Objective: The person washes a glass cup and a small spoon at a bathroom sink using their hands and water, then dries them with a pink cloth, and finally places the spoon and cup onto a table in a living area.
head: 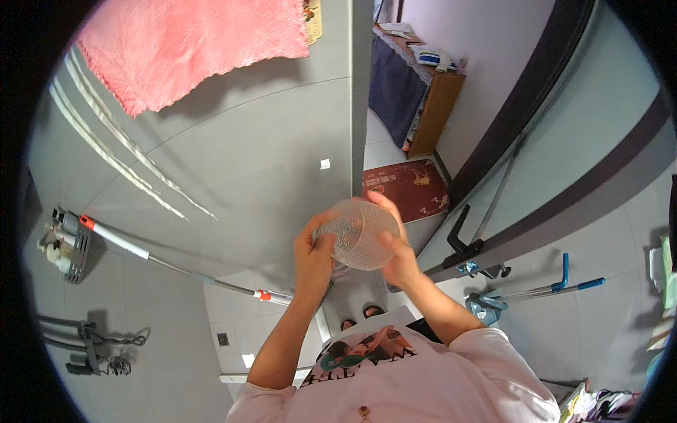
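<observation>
Both hands hold a clear, textured, round container (351, 238), its material glass or plastic, in front of the person's chest. My left hand (316, 251) grips its left side, the thumb pressed against the patterned wall. On the right side, my right hand (396, 254) wraps around it with the thumb over the near part. A rounded clear rim shows just below the container, between the hands; whether it is a separate piece cannot be told. Some fingers are hidden behind the container.
A pink towel (201, 47) hangs on the grey wall. A long pole (201, 277) with white and red grips slants at left. Right of the hands is a door with a black handle (459, 230); beyond the doorway lie a red mat (407, 187) and a wooden cabinet (436, 111).
</observation>
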### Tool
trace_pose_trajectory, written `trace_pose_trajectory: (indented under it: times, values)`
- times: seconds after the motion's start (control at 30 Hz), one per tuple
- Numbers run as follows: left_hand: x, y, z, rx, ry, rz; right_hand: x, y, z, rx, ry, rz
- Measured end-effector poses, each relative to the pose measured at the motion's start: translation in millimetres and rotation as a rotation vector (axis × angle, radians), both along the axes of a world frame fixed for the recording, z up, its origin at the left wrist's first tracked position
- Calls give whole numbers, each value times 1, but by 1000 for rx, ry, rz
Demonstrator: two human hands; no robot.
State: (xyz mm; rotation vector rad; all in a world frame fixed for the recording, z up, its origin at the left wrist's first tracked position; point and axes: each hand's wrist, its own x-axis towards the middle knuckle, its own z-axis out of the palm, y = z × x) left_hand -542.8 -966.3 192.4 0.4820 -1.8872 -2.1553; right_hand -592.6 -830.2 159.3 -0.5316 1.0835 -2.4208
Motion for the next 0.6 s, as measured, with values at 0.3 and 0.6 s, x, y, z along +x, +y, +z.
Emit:
trace_pose_trajectory:
  times: [0.3,0.6]
  values:
    - [8,-39,6,-575,243,84,19,11,18,-327,-396,58]
    - [86,-65,170,-74,1042,-206,26,36,24,-329,-367,-15]
